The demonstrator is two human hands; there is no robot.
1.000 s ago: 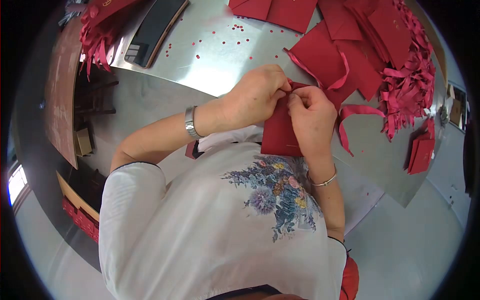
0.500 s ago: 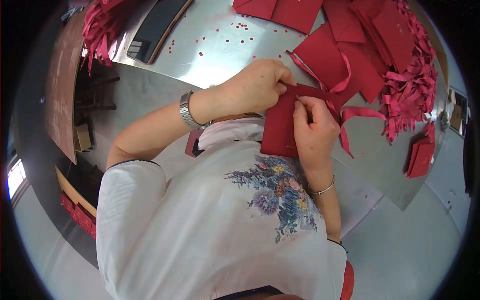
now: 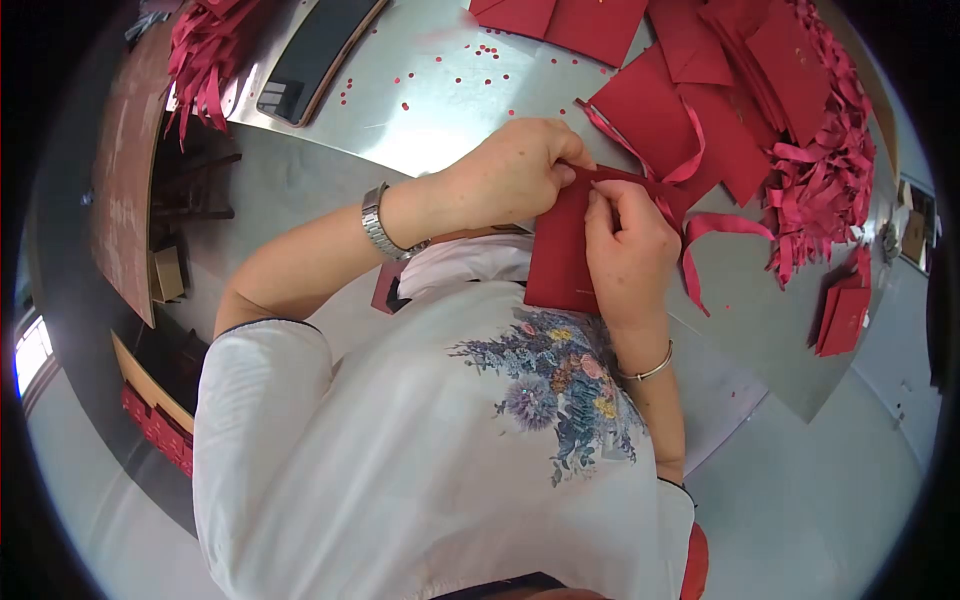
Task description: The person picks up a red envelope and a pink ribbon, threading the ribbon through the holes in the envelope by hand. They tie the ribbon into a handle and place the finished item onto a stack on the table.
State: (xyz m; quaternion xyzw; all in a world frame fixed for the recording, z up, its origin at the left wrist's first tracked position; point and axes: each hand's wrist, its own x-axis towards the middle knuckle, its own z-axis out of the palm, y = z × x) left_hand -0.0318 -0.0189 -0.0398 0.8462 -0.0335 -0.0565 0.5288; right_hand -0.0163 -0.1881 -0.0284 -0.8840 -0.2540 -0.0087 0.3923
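A red paper envelope [image 3: 562, 255] with a small line of print near its lower edge lies in front of my floral shirt. My left hand [image 3: 520, 170], with a metal watch at the wrist, pinches the envelope's upper edge between thumb and fingers. My right hand [image 3: 632, 235], wearing a bangle, is closed in a pinch over the envelope's upper part. What sits between its fingertips is too small to make out. Dark pink ribbon [image 3: 725, 222] trails off to the right, beside the right hand. Another ribbon loop [image 3: 692, 150] lies above, over a red envelope.
More red envelopes [image 3: 690, 50] overlap at the table's upper right, beside a heap of ribbons [image 3: 825, 190]. A phone [image 3: 315, 60], a second ribbon bundle [image 3: 210, 55] and red paper dots [image 3: 485, 52] lie on the metal table [image 3: 400, 125]. Small red packets [image 3: 843, 318] sit far right.
My right hand has shifted slightly up and left over the envelope, its fingertips closer to the top edge. My left hand keeps its pinch in nearly the same place.
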